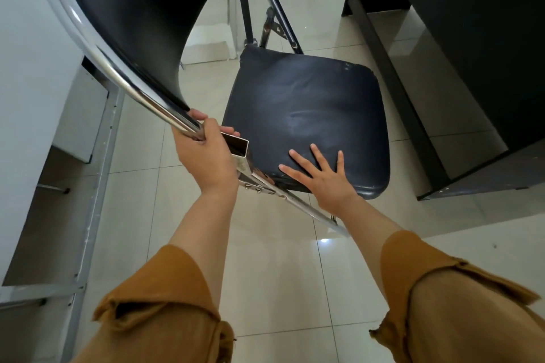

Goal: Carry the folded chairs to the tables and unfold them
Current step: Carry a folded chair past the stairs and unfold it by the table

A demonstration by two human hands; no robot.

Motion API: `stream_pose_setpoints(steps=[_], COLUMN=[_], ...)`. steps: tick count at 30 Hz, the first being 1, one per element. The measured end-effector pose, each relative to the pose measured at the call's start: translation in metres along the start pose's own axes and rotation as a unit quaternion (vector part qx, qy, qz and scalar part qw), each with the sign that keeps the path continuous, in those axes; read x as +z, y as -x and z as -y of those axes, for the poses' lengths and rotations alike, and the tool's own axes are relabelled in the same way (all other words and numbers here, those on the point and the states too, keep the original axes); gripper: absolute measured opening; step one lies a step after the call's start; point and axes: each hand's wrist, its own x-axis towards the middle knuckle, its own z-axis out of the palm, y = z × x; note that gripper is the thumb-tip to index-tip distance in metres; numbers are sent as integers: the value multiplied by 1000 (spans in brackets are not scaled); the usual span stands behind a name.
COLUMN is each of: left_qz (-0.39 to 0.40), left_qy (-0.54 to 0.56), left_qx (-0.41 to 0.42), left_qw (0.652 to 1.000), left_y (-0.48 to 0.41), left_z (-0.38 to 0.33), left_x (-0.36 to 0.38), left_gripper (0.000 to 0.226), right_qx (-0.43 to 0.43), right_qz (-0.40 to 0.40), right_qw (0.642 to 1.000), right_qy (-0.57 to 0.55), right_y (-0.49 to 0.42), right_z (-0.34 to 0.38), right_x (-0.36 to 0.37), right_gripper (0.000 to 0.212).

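From the head camera, the only view I have, the chair stands on the glossy tile floor between a white table on the left and a dark desk on the right. My left hand is clenched round the chrome frame tube just below the backrest. My right hand lies flat, fingers spread, on the near edge of the seat, grasping nothing.

What worries me most is the riveted hinge rail, which runs just under my right palm. If the seat drops the last bit suddenly, the heel of that hand could get nipped there. The open square tube end touches my left fingers, and its raw edge could scrape them if the frame twists. The tiles look slick, so pressing down off-centre might make the legs skate. The backrest is near the white table and could knock it.

The chair's long line is the frame tube, slanting from upper left, near the camera, down to lower right. The seat looks close to level. I judge the chair faces right, toward the dark desk, with its back to the white table.
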Motion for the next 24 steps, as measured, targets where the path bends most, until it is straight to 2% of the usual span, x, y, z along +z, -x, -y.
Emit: stream_pose_setpoints(steps=[7, 13, 24], left_qz=[-11, -24, -37], left_qy=[3, 2, 14], left_qx=[-16, -29, -16], left_qw=[1000, 999, 999], left_y=[3, 11, 19], left_z=[-4, -5, -2], left_x=[2, 1, -2], left_gripper=[15, 18, 17], right_qx=[0, -20, -45], right_qz=[-12, 10, -27], right_qw=[1000, 1000, 998], right_qy=[6, 16, 24], right_y=[1, 4, 6], right_z=[1, -6, -12], right_x=[1, -1, 12], right_gripper=[125, 124, 126])
